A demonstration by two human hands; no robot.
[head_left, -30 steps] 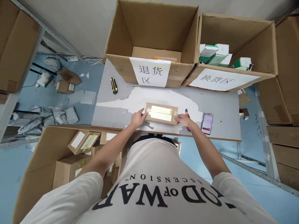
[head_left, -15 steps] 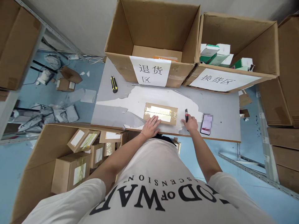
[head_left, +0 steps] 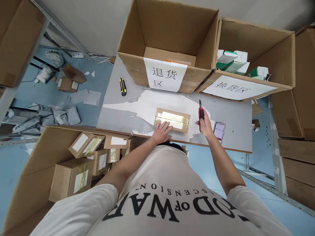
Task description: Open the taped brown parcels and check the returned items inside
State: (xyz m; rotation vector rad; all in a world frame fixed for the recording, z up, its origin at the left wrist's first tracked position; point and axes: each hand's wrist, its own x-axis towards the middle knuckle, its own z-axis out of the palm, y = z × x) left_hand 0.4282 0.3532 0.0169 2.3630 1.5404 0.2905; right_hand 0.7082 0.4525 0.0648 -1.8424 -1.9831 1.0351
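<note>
A small taped cardboard box [head_left: 185, 126] with a white label lies flat on the table. My left hand [head_left: 161, 131] rests on its near left edge, fingers spread over the cardboard and label. To the right of the box, my right hand [head_left: 205, 125] is closed round a red and black utility knife [head_left: 201, 113]. Its blade is extended and points away from me, above the table and apart from the box. Beside that hand lies a phone [head_left: 219, 131] with a lit screen, partly covered by my wrist.
A yellow and black utility knife [head_left: 123, 87] lies on the grey table [head_left: 113, 123]. Along the back stand two large open cartons, the left one [head_left: 136, 70] labelled, the right one [head_left: 206, 86] holding green and white boxes. A big carton [head_left: 31, 170] of parcels stands at my left.
My right hand has lifted the red and black knife off the table and slid more of its blade out. My left hand stays on the box. The view has shifted slightly.
</note>
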